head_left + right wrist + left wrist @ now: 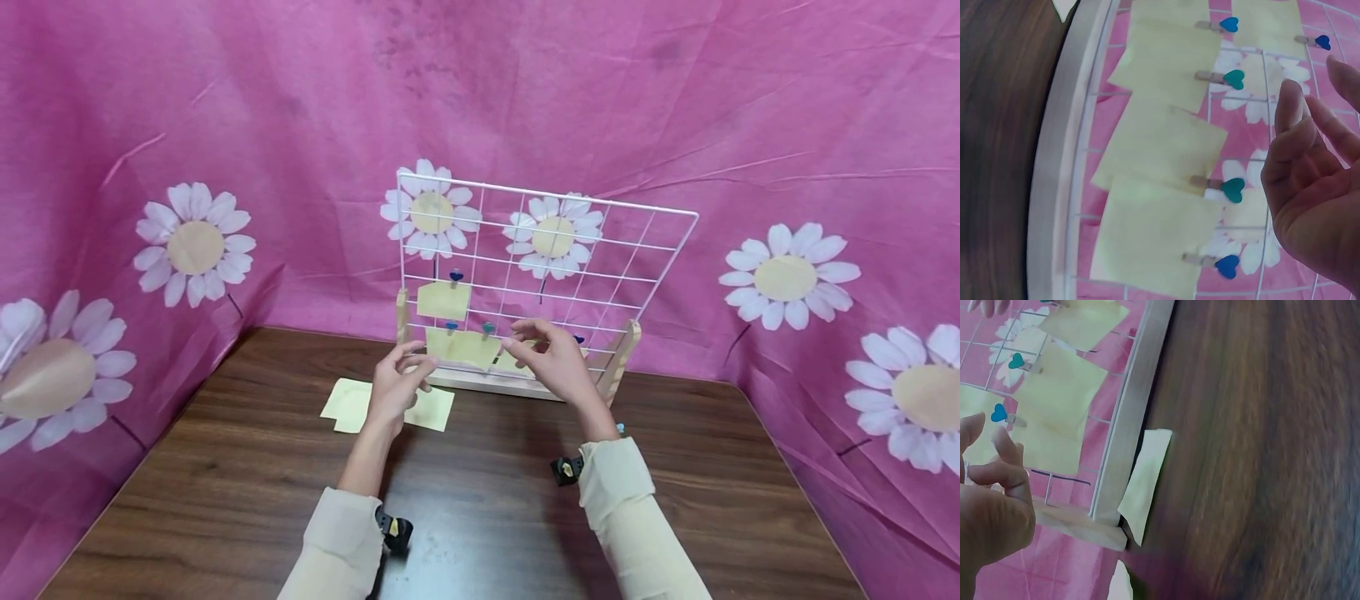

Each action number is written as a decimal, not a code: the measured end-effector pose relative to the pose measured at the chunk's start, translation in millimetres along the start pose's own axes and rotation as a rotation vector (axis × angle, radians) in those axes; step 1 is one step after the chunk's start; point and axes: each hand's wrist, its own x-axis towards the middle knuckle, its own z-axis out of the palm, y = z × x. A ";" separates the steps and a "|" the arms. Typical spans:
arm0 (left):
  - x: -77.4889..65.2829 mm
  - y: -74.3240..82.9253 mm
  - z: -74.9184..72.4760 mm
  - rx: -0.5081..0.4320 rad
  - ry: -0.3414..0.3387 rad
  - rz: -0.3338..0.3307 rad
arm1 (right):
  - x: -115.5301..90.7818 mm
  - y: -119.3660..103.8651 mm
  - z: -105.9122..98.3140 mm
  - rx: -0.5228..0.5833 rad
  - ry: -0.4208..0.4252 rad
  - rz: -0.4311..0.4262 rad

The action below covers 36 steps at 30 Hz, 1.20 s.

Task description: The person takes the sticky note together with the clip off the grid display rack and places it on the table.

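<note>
A white wire grid (pixel 547 200) stands upright in a wooden base. Pale yellow paper notes (pixel 1154 237) hang on its lower part, pinned by small wooden clothespins with blue and green hearts; a green-heart clothespin (pixel 1233 190) shows in the right wrist view. Another note (pixel 442 298) is clipped higher at the left by a dark-blue-heart clothespin (pixel 456 275). My left hand (pixel 397 383) hovers before the grid's lower left, fingers loosely bent and holding nothing visible. My right hand (pixel 555 362) is in front of the lower right notes, thumb and fingertips apart, with nothing seen between them.
Loose yellow notes (pixel 352 404) lie on the brown wooden table (pixel 247 467), left of and behind my left hand. Wooden side posts (pixel 621 362) hold the grid. A pink cloth (pixel 300 108) with white flowers surrounds the table.
</note>
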 end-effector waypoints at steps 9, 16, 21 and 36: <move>3.9 4.1 7.3 -0.047 0.032 -0.024 | 15.9 -16.5 6.8 0.020 0.015 -0.036; 7.5 10.6 11.9 -0.103 0.054 -0.039 | 30.3 -29.4 11.3 -0.024 0.055 -0.094; 9.8 14.9 14.5 -0.190 0.042 -0.066 | 41.0 -38.5 12.1 -0.012 0.054 -0.112; 14.4 24.9 22.4 -0.353 0.038 -0.141 | 57.6 -53.1 22.4 -0.082 0.029 -0.114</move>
